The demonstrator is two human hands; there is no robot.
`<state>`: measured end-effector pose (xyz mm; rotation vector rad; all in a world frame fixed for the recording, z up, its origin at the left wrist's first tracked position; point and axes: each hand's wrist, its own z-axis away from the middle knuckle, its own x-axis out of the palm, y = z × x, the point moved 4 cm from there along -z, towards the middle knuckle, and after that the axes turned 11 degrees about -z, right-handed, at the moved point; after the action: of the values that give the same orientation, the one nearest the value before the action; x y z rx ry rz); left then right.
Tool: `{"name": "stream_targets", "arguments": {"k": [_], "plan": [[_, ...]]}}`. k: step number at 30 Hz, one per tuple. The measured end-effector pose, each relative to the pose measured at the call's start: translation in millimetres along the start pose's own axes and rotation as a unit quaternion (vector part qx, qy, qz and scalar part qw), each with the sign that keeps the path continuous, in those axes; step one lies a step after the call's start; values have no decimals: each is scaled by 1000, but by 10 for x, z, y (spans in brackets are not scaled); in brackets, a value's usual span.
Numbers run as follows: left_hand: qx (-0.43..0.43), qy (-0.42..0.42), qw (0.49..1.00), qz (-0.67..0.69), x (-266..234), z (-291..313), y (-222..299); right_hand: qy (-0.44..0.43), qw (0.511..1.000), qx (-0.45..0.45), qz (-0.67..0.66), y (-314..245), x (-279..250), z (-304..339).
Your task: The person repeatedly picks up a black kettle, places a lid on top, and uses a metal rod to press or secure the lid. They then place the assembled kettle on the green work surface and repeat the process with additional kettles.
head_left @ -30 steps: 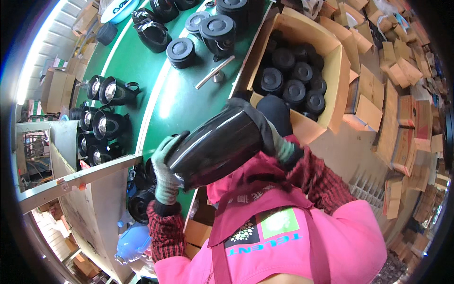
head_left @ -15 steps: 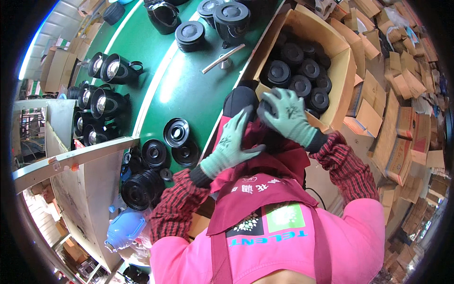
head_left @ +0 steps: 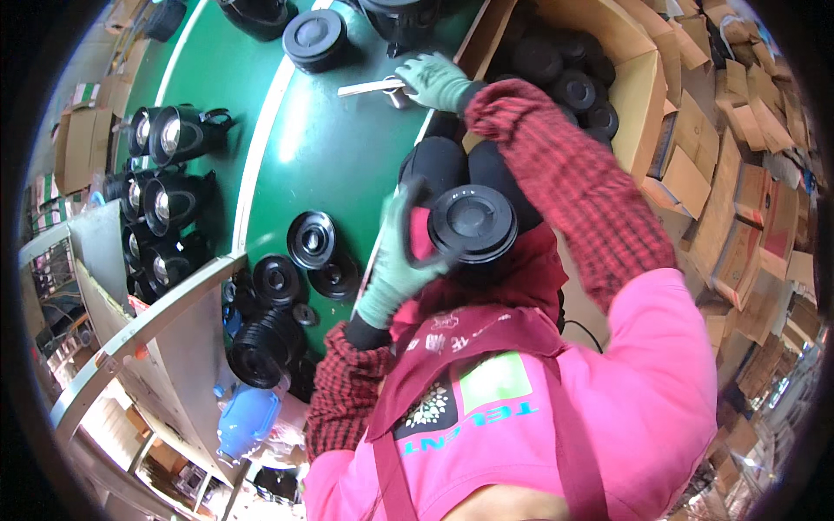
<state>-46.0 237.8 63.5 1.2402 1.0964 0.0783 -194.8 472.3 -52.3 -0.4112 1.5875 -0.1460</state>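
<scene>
A round black lid (head_left: 473, 217) lies face up on my lap. My left hand (head_left: 391, 273), in a pale green glove with dark fingertips, is at the lid's left side. Its thumb reaches the lid's near edge while the other fingers stay apart, spread and slightly blurred. On the green table's right edge, my right hand (head_left: 432, 81), gloved alike, has its fingers closed over one end of a T-shaped metal tool (head_left: 369, 88). The tool's pale bar sticks out to the left, with a small metal stem beneath it.
An open cardboard box (head_left: 638, 113) of black lids stands at the right. Stacked lids (head_left: 314, 39) sit at the table's far side. Black pots (head_left: 178, 135) line its left. More black lids (head_left: 311, 240) and a blue plastic bottle (head_left: 248, 421) are nearer me.
My right hand has left my lap and reached forward to the metal tool, whose bar has turned. The black lid on my lap, mostly hidden before, now shows. The whole view has shifted.
</scene>
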Motion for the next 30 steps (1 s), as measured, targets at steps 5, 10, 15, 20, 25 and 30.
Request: {"name": "stream_targets", "arguments": {"k": [5, 10, 15, 20, 25, 30], "plan": [[70, 158, 940, -295, -691, -652, 538, -82, 938, 3, -337, -381, -1023, 1183], [5, -213, 945, -248, 1, -823, 502, -63, 957, -96, -265, -695, -1285, 1756], [-26, -168, 945, -281, 91, -702, 473, -29, 978, -145, -148, -647, -1121, 1757], [33, -196, 958, -206, -6, -607, 489, -85, 817, -42, -569, -368, -1252, 1694], [44, -258, 949, -176, -8, -595, 137, -105, 612, 53, -782, -826, -1048, 1804], [82, -40, 995, 34, 308, -942, -239, -5, 960, -101, -262, -1847, -1453, 1960]]}}
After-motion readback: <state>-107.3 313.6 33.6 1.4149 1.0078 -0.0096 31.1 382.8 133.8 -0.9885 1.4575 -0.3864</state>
